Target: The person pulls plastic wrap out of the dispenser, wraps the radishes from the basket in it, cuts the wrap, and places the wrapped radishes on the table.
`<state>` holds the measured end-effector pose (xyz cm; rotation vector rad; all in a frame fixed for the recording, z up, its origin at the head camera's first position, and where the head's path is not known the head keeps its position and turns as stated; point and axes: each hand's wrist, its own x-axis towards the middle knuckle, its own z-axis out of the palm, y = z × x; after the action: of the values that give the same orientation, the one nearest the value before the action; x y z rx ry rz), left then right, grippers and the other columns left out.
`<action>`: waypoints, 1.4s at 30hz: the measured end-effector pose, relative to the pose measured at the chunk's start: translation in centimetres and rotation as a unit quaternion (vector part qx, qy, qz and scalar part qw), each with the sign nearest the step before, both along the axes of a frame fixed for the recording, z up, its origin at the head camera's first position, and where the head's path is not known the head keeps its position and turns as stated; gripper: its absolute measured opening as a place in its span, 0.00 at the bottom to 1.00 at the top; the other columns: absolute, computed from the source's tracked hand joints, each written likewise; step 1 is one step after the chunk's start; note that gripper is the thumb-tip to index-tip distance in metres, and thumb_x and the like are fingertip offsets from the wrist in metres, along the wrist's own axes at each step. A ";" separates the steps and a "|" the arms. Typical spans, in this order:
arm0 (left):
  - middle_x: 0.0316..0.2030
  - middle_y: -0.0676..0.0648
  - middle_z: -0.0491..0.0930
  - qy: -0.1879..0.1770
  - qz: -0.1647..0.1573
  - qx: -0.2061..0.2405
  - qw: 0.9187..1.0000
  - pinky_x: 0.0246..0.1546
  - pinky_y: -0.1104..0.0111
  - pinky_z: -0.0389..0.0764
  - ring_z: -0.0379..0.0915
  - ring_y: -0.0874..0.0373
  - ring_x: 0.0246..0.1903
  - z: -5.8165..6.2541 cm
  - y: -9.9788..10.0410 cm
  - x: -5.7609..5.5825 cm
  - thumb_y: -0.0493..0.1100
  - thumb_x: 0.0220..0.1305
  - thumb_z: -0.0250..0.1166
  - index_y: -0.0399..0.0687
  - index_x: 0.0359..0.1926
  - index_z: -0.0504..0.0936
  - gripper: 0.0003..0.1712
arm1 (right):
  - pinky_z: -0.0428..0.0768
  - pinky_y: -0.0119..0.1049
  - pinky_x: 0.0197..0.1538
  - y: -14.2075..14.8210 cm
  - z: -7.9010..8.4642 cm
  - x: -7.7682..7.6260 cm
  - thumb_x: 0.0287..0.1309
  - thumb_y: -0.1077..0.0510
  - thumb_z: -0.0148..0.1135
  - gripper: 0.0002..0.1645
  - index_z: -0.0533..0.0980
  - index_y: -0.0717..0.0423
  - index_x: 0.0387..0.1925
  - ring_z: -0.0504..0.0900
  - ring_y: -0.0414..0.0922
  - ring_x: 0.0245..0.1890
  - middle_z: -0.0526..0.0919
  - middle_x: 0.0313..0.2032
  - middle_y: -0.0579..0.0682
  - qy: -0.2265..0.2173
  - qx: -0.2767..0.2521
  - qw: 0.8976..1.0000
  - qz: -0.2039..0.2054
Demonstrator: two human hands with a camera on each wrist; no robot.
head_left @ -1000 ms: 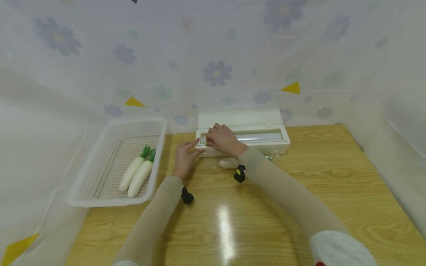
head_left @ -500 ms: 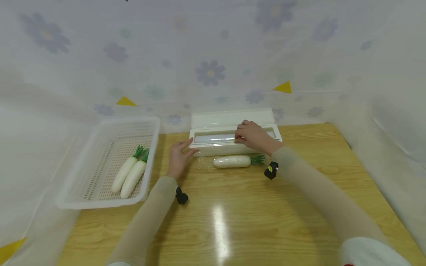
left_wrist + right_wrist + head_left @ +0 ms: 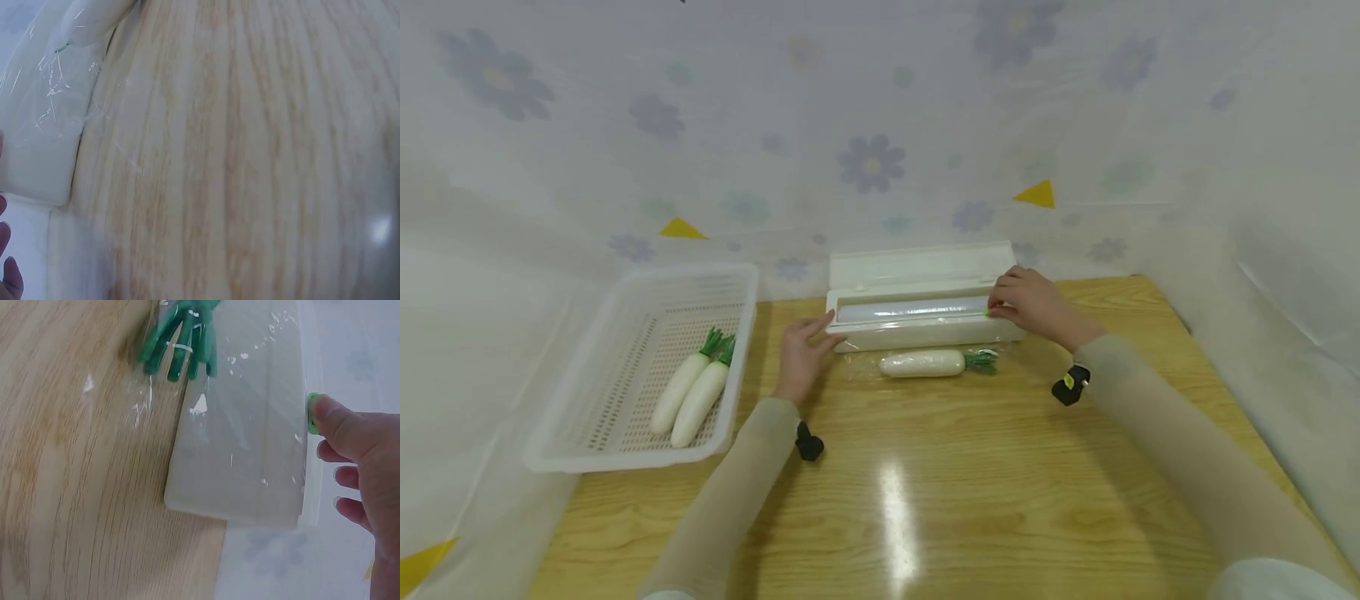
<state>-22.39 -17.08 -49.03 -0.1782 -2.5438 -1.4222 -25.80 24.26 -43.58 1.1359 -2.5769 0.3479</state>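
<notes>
A white cling film box [image 3: 917,336] stands at the back of the table with its lid [image 3: 917,262] raised and a film roll [image 3: 902,310] inside. My left hand [image 3: 801,357] holds the box's left front corner, thumb at the front and index finger at the top rim. At the box's right end, my right hand [image 3: 1037,307] pinches a small green slide cutter [image 3: 313,413] on the front edge, between thumb and index finger. Clear film hangs down the front over a white radish [image 3: 922,363] with green stalks [image 3: 181,340], lying in front of the box.
A white perforated basket [image 3: 625,460] stands on the left, with two white radishes [image 3: 688,392] inside. The wooden table [image 3: 970,483] extends toward me. A flower-patterned sheet [image 3: 775,100] hangs behind and at the sides.
My right hand has slid the cutter along the box's front edge from the left end to the right end. The radish has come into full view. My left hand stays at the left corner.
</notes>
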 end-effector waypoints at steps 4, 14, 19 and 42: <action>0.59 0.35 0.81 0.006 0.004 -0.003 1.000 0.68 0.47 0.71 0.72 0.38 0.61 0.0 -0.1 0.1 0.44 0.58 0.78 0.46 0.62 0.83 0.30 | 0.77 0.56 0.50 1.6 0.3 0.4 0.56 0.64 0.76 0.05 0.85 0.57 0.33 0.78 0.56 0.42 0.84 0.33 0.52 0.004 -0.010 1.000 -0.009; 0.53 0.35 0.84 0.044 -0.005 -0.006 0.999 0.61 0.49 0.76 0.77 0.39 0.55 -0.6 -0.3 -0.1 0.44 0.58 0.78 0.46 0.61 0.84 0.29 | 0.76 0.58 0.54 3.4 0.2 0.9 0.57 0.66 0.75 0.05 0.85 0.58 0.34 0.78 0.57 0.44 0.84 0.35 0.52 -0.004 -0.016 1.000 -0.019; 0.56 0.36 0.83 0.026 -0.002 -0.016 1.000 0.64 0.49 0.74 0.76 0.39 0.57 -0.2 -0.3 -0.2 0.45 0.59 0.78 0.47 0.62 0.83 0.30 | 0.76 0.57 0.53 3.6 0.1 0.8 0.57 0.65 0.75 0.05 0.85 0.57 0.35 0.78 0.56 0.44 0.85 0.35 0.52 0.000 -0.015 1.000 -0.023; 0.61 0.38 0.79 -0.024 -0.020 0.041 0.999 0.57 0.51 0.76 0.73 0.44 0.55 -0.2 -0.6 -0.1 0.48 0.63 0.76 0.49 0.67 0.80 0.32 | 0.79 0.55 0.46 4.3 0.9 1.2 0.61 0.63 0.74 0.04 0.85 0.57 0.37 0.78 0.55 0.40 0.84 0.36 0.52 -0.038 0.004 0.998 -0.052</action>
<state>-22.53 -17.69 -49.24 -0.1846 -2.5292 -1.5603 -24.57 28.58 -42.70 1.0050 -2.6935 0.3644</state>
